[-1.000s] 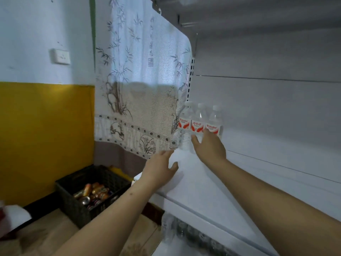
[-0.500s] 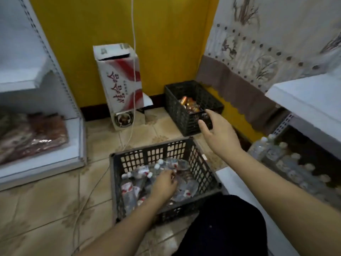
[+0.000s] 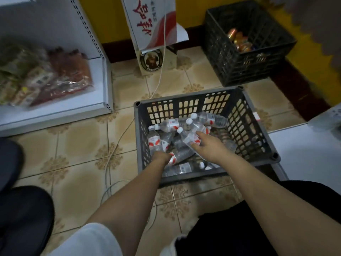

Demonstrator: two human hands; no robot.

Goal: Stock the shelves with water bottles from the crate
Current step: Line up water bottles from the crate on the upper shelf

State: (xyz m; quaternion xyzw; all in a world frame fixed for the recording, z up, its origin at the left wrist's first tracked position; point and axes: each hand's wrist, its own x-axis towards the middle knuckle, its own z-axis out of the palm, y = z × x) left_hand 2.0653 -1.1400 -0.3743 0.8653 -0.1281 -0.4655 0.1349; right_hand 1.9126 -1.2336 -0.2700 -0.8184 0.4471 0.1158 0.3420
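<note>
Near: both forearms reach down over glossy beige patterned floor tiles (image 3: 81,145), thin white cable (image 3: 118,137) trailing across. Grey slotted plastic crate (image 3: 238,115) sits on the floor, holding a loose pile of clear ribbed water bottles (image 3: 169,124), white caps, red-white labels, all lying flat. Left hand (image 3: 160,157) is deep in the pile, grip hidden, cannot tell. Right hand (image 3: 208,145): fingers curled, pinching one bottle (image 3: 190,137). Left: white metal shelf (image 3: 99,106) with crinkly snack bags (image 3: 60,78). Far: upright cardboard box (image 3: 153,28), black mesh crate (image 3: 239,71) with cans, yellow wall behind.
</note>
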